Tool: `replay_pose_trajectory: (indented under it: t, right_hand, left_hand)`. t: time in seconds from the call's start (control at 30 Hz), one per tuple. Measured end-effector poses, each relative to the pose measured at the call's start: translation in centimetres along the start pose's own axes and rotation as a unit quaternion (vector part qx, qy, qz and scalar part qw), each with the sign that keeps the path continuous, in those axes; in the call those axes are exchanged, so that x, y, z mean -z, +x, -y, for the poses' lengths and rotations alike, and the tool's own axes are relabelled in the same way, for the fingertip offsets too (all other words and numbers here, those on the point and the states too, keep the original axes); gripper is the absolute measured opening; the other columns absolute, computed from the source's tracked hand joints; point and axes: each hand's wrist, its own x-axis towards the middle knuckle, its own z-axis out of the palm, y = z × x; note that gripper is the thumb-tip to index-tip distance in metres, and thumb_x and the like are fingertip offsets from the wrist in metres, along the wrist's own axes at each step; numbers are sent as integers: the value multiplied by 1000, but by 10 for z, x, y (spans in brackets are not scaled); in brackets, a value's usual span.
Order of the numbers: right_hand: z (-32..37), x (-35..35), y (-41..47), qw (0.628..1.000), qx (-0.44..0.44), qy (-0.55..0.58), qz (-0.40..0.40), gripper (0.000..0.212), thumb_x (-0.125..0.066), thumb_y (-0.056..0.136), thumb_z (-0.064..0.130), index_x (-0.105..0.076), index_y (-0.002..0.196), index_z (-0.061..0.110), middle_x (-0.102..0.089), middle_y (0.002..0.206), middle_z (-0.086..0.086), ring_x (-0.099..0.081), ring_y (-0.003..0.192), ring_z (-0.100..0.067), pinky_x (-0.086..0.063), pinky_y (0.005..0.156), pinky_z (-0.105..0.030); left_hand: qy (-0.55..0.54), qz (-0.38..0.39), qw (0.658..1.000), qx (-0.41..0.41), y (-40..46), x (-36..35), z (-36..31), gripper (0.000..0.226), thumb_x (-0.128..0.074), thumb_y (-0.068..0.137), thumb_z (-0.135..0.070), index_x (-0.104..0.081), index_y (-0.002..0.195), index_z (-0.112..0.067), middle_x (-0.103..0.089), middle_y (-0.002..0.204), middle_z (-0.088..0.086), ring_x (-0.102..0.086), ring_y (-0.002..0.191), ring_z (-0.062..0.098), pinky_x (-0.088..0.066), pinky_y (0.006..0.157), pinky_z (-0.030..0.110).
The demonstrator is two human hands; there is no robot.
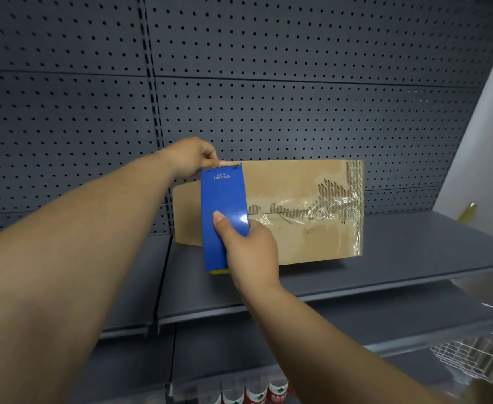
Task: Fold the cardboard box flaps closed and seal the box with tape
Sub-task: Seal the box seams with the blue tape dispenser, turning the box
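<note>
A brown cardboard box (291,182) stands on a dark grey shelf (355,275), its flaps closed and facing me. Torn clear tape (335,208) and ripped cardboard run along the seam toward the right edge. A blue tape dispenser (223,199) is held upright against the box's left part. My right hand (248,249) grips the dispenser's lower half, thumb on its blue face. My left hand (194,157) pinches at the dispenser's top end, by the box's upper edge; whether it holds tape there is unclear.
A dark pegboard wall (268,83) rises behind the shelf. A white wire basket (478,354) juts out at the lower right. Bottles with red labels (256,395) stand on a lower shelf. A white wall (489,147) closes off the right side.
</note>
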Motion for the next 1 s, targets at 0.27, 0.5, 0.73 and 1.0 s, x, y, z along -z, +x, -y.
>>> replay_pose_trajectory:
  t: [0.27, 0.5, 0.73, 1.0]
  right_hand:
    - [-2, -6, -4, 1000, -15, 19, -14, 32, -64, 83, 45, -63, 84, 13, -69, 84, 0, -65, 74, -14, -44, 55, -21]
    - [-32, -5, -25, 999, -41, 20, -26, 34, -65, 79, 48, -64, 83, 14, -70, 85, 2, -67, 78, -14, -57, 74, -35]
    - [-41, -1, -32, 998, -64, 23, -17, 32, -66, 81, 45, -62, 80, 13, -68, 80, 1, -64, 68, -10, -49, 57, -23]
    - [-36, -10, -32, 996, -82, 27, -12, 31, -65, 82, 46, -62, 84, 15, -68, 83, 3, -66, 73, -11, -55, 64, -28]
  left_hand:
    - [-15, -12, 1000, 1, 9, -2, 5, 29, -56, 86, -46, -61, 82, -17, -61, 89, 0, -52, 83, 16, -38, 68, 26]
    - [-22, -36, 999, 5, 14, -6, 8, 37, -54, 85, -51, -60, 86, -14, -56, 77, -1, -50, 74, 15, -37, 59, 22]
    - [-3, -58, 998, 0, 21, -10, 13, 36, -48, 88, -53, -53, 72, -21, -56, 75, -3, -51, 76, 16, -43, 83, 35]
    - [285, -135, 947, -61, 16, -7, 14, 55, -28, 91, -58, -67, 99, -19, -57, 117, 1, -46, 113, 25, -16, 109, 43]
